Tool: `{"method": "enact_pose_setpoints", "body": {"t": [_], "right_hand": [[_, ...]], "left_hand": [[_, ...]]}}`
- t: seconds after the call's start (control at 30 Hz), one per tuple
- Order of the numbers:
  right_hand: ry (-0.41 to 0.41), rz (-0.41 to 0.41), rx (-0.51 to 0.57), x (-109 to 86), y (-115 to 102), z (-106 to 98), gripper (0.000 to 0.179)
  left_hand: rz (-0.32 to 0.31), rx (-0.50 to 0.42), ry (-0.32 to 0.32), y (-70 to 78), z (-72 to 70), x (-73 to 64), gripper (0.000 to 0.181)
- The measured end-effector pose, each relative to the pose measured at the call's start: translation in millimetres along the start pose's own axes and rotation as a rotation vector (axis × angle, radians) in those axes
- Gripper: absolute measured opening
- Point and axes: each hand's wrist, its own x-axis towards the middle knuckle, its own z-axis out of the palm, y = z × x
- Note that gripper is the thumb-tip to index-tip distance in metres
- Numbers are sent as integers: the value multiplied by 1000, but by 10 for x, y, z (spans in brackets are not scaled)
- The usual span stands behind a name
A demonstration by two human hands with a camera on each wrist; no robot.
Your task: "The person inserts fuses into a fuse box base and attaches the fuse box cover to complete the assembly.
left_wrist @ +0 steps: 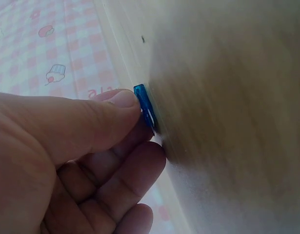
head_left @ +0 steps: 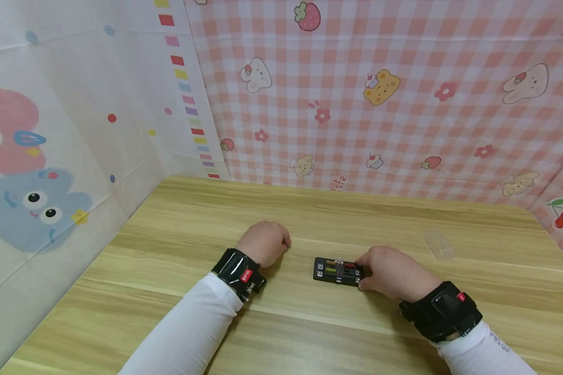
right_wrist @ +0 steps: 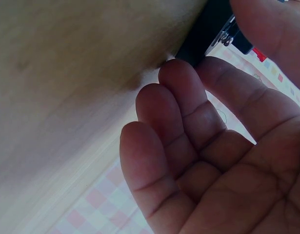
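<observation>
A black fuse block (head_left: 339, 279) lies on the wooden table, with yellow, brown and red blade fuses seated in it and metal screw terminals at its ends. My right hand (head_left: 391, 271) grips the block's right end between thumb and index finger. In the right wrist view, a dark edge of the block (right_wrist: 208, 29) shows between those fingers; the other fingers are loosely curled beside the tabletop. Left of the block, my left hand (head_left: 265, 244) is low over the table. Its thumb and fingers pinch a small translucent blue blade fuse (left_wrist: 145, 105), which the head view hides.
A clear plastic cover (head_left: 438, 245) lies on the table (head_left: 309, 333) behind and right of my right hand. Pink checked cloth (head_left: 403, 130) hangs along the back edge, and a white printed cloth (head_left: 89, 156) hangs at the left.
</observation>
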Motion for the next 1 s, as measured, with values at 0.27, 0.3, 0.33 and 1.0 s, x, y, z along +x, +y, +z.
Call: {"method": "enact_pose_setpoints", "body": {"t": [0.27, 0.3, 0.33, 1.0], "right_hand": [[0, -5, -6, -3, -3, -4, 36], [1, -5, -7, -4, -3, -5, 36], [0, -4, -5, -3, -4, -6, 36], [1, -2, -4, 1, -1, 2, 37]], "left_hand": [[-11, 9, 8, 7, -2, -1, 11], [-13, 7, 7, 9, -4, -3, 11], [-15, 4, 4, 7, -2, -3, 11], [-61, 5, -23, 16, -11, -5, 9]]}}
